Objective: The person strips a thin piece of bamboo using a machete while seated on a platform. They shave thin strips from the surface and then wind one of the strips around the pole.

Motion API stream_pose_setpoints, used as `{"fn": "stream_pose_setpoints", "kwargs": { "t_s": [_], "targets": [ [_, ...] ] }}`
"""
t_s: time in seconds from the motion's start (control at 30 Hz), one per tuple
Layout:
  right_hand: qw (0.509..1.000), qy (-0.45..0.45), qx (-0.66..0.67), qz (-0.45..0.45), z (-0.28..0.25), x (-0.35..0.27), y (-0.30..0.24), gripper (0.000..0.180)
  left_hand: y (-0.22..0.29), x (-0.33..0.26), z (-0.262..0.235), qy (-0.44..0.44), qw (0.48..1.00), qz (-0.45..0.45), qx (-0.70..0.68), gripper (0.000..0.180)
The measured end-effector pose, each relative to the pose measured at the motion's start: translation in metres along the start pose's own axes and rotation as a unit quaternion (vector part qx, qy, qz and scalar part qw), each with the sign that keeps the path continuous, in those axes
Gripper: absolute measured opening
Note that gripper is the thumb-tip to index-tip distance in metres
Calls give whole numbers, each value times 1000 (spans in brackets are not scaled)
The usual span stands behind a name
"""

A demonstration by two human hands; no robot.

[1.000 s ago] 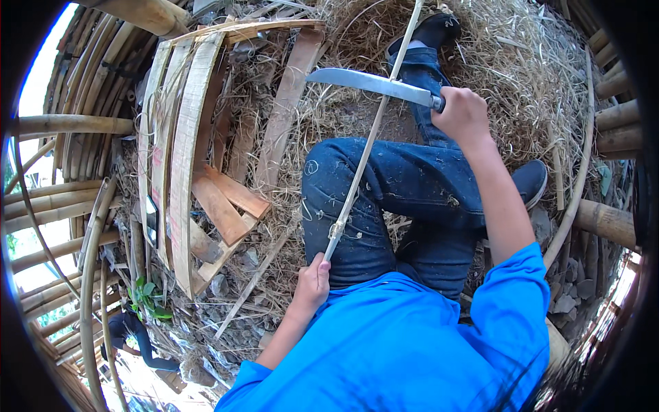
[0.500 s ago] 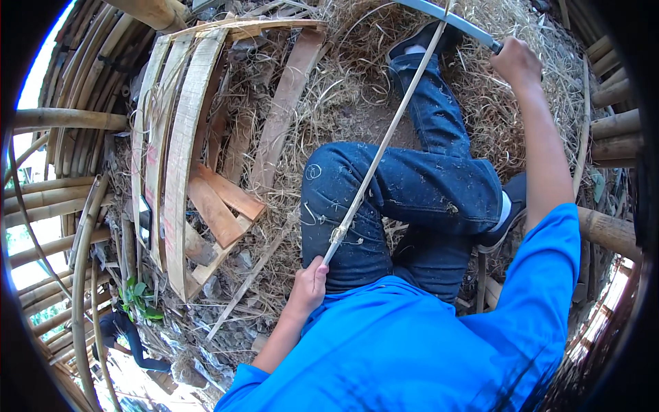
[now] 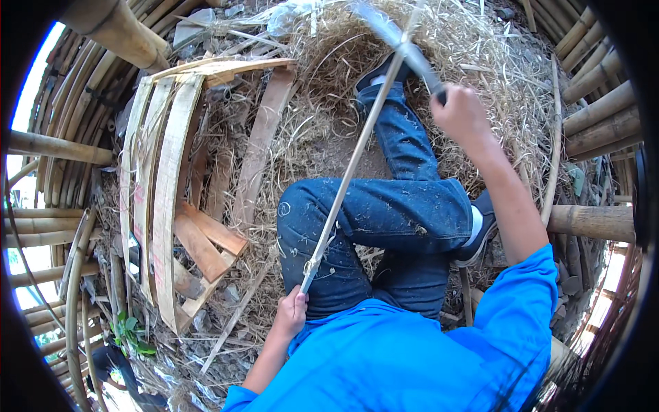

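Observation:
I sit on straw with my legs in dark jeans crossed in front of me. My left hand grips the near end of a long thin bamboo strip that runs up and away over my knee. My right hand is closed on the handle of a long knife, whose blurred blade crosses the strip near its far end. My blue shirt fills the bottom of the view.
Curved split bamboo slats and short wooden offcuts lie on the straw to my left. Thick bamboo poles ring the spot on both sides. Loose straw and shavings cover the ground ahead.
My right hand swung the knife up and away from my knee, then brought it back down a little along the strip. My left hand has kept its hold on the strip's near end.

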State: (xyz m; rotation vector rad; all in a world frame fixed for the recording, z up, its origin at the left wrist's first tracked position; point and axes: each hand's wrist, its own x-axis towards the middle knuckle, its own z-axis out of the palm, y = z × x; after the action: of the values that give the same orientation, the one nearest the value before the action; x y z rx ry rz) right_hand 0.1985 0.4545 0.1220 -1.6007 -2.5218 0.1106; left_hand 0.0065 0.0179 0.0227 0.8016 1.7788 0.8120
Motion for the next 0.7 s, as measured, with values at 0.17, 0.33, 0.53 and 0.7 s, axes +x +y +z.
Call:
{"fn": "stream_pose_setpoints", "kwargs": {
  "t_s": [0.17, 0.33, 0.53, 0.7],
  "targets": [
    [981, -111, 18, -158, 21, -49, -45, 22, -9, 1, 2, 10, 1000, -7, -22, 46],
    [954, 25, -108, -279, 34, -6, 0, 11, -3, -1, 0, 31, 999, 10, 20, 40],
    [983, 54, -171, 38, -7, 70, 78, 16, -10, 16, 1, -9, 997, 0, 76, 24],
    [998, 38, -53, 23, 3, 23, 30, 19, -9, 6, 0, -2, 999, -22, 49, 26]
  ]
}}
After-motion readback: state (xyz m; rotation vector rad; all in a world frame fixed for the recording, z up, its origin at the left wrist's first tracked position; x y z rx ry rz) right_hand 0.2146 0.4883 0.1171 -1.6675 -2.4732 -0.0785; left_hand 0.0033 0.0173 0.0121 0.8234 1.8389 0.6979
